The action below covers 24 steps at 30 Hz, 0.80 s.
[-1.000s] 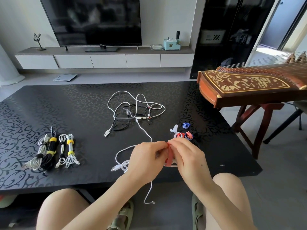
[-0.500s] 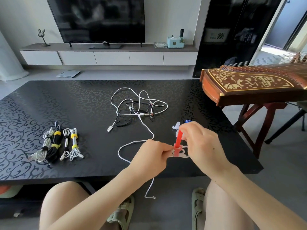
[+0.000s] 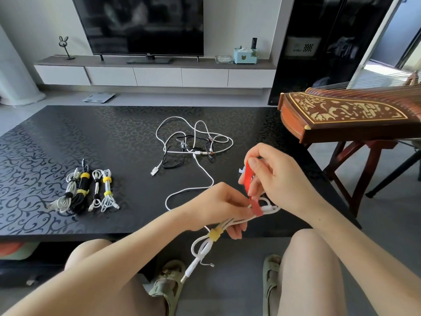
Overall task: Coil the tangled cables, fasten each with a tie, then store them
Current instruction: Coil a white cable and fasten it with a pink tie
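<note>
My left hand (image 3: 216,208) grips a coiled white cable (image 3: 230,224) over the table's front edge. A yellow tie (image 3: 214,234) binds the coil's lower end, and its plug hangs toward the floor. My right hand (image 3: 271,176) pinches a red tie (image 3: 249,179) and holds it taut upward; the tie's lower end wraps the coil's upper part. A tangle of white and black cables (image 3: 193,144) lies mid-table, one white strand running to my hands. Several tied cable bundles (image 3: 87,190) lie at the left. Spare ties are mostly hidden behind my right hand.
The black patterned table (image 3: 68,137) spans the view. A wooden zither (image 3: 346,115) on a stand sits close at the right, overhanging the table corner. A TV and low cabinet stand behind. My knees and sandals are below the table edge.
The coil has come up from the table edge, showing its yellow tie. My right hand has drawn the red tie higher and tighter. The view has shifted slightly.
</note>
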Motion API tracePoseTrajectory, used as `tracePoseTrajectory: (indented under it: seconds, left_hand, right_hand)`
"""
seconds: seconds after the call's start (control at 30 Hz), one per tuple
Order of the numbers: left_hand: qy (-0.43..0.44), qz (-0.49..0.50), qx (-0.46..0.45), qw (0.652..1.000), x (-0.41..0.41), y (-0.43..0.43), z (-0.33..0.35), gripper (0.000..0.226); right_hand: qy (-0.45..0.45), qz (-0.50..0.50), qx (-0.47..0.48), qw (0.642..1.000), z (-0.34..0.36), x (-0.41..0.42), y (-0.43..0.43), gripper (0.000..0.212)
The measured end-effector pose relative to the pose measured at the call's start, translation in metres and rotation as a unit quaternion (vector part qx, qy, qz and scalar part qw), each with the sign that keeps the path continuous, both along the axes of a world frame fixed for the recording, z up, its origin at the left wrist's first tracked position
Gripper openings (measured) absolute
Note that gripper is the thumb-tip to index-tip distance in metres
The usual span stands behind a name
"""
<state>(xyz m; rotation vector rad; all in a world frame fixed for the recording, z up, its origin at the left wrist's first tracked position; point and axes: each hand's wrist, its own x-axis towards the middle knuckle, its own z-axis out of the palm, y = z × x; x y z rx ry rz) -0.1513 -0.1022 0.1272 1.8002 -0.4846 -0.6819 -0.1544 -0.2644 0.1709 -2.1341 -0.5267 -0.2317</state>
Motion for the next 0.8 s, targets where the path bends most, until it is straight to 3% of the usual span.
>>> tracePoseTrajectory:
  seconds: [0.07, 0.13, 0.33, 0.43, 0.5, 0.57, 0.63, 0.7, 0.8]
  left_hand:
    - [0.152, 0.016, -0.118, 0.981, 0.001, 0.003, 0.003, 0.021]
    - [0.274, 0.034, -0.196, 0.941, 0.0, 0.005, 0.002, 0.022]
    - [0.449, 0.112, -0.258, 0.848, 0.0, 0.007, -0.003, 0.021]
    - [0.453, 0.161, -0.246, 0.842, 0.002, 0.003, -0.006, 0.02]
    - [0.392, 0.189, -0.21, 0.876, 0.002, -0.002, -0.009, 0.015]
    - [0.257, 0.231, -0.14, 0.928, 0.001, -0.008, -0.015, 0.014]
    - [0.118, 0.264, -0.068, 0.955, -0.001, -0.011, -0.021, 0.019]
    - [0.002, 0.288, -0.016, 0.957, -0.003, -0.012, -0.024, 0.022]
    - [-0.151, 0.326, -0.021, 0.933, -0.004, -0.01, -0.027, 0.009]
  right_hand:
    - [-0.002, 0.011, 0.015, 1.0, 0.006, 0.001, 0.001, 0.019]
    - [0.001, 0.018, 0.028, 0.999, 0.009, 0.001, -0.002, 0.019]
    - [-0.004, 0.058, 0.004, 0.998, 0.007, -0.003, -0.003, 0.017]
    - [0.007, 0.075, -0.002, 0.997, 0.003, -0.005, -0.001, 0.017]
    - [0.004, 0.08, 0.0, 0.997, -0.001, -0.009, 0.001, 0.018]
    - [-0.008, 0.077, 0.009, 0.997, -0.006, -0.013, 0.003, 0.019]
    - [-0.029, 0.063, 0.021, 0.997, -0.01, -0.015, 0.005, 0.019]
    - [-0.034, 0.029, 0.078, 0.996, -0.016, -0.018, 0.006, 0.021]
    - [0.04, -0.036, 0.286, 0.957, -0.032, -0.03, 0.004, 0.035]
